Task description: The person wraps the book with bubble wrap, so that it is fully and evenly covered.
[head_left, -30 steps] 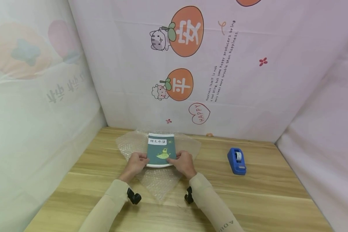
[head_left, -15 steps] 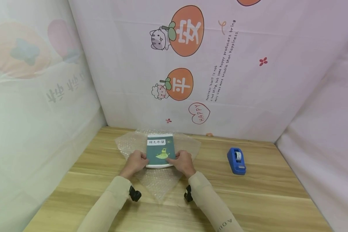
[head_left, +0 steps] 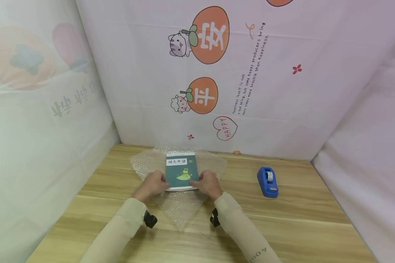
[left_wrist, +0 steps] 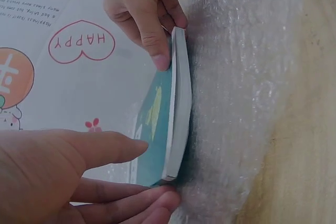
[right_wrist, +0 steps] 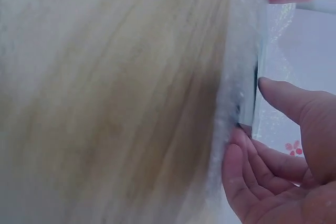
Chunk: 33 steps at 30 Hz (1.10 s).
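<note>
A green-covered book (head_left: 181, 171) lies face up on a sheet of bubble wrap (head_left: 180, 208), one wrap corner pointing toward me. My left hand (head_left: 154, 183) grips the book's left side near its front edge. In the left wrist view, that thumb is on the green cover (left_wrist: 152, 124) and the fingers are at the book's side. Opposite, my right hand (head_left: 210, 183) holds the right side, thumb on the cover. The right wrist view shows its fingers (right_wrist: 252, 166) at the book's corner, beside the bubble wrap.
A blue tape dispenser (head_left: 268, 182) with a roll of tape stands to the right on the wooden table (head_left: 303, 212). White printed cloth (head_left: 164, 73) hangs behind the table, with cloth on both sides too.
The book has shifted very slightly left and toward me, with both hands keeping hold of it. The bubble wrap and tape dispenser stay in place on the table.
</note>
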Each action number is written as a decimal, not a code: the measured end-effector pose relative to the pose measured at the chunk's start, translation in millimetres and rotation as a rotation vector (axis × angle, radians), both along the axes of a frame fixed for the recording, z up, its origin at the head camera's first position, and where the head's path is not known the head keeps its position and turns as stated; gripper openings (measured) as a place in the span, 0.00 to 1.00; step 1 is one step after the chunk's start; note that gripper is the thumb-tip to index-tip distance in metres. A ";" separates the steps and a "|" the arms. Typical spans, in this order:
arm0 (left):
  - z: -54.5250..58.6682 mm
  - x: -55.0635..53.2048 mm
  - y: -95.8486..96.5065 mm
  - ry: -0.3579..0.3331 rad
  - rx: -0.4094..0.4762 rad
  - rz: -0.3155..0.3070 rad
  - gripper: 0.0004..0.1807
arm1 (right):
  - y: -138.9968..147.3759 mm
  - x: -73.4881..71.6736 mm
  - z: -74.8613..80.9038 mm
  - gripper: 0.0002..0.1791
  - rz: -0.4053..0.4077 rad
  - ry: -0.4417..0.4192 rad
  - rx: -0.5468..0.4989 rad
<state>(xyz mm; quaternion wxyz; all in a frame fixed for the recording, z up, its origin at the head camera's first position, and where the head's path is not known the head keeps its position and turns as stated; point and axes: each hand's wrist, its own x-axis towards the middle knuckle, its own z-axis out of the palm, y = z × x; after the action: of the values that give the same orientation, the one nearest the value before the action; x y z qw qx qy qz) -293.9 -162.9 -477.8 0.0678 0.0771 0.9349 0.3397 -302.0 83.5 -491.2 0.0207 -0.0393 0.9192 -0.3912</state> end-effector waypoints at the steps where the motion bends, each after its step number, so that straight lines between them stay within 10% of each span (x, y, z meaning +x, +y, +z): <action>1: 4.4 2.6 1.4 -0.019 -0.010 -0.004 0.22 | 0.8 0.2 1.1 0.20 0.006 -0.006 0.015; 7: 21.9 12.9 2.4 -0.052 -0.121 -0.074 0.12 | 8.0 2.5 9.9 0.22 0.072 -0.059 0.076; 17: 18.6 28.0 -17.5 0.004 -0.192 -0.258 0.46 | 31.1 6.1 19.3 0.37 0.284 0.024 0.260; 27: -31.0 10.4 -36.8 0.041 -0.346 -0.322 0.71 | 52.6 11.9 20.9 0.62 0.488 0.065 0.643; 33: -44.8 7.7 -36.4 0.027 -0.361 -0.303 0.75 | 56.5 12.8 10.6 0.65 0.524 0.012 0.653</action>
<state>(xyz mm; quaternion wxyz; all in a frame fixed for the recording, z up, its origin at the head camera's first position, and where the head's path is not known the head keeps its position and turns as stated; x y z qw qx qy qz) -286.2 -199.3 -522.6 0.1181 0.2080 0.9590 0.1521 -289.2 140.0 -480.6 0.1253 -0.2655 0.9540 -0.0607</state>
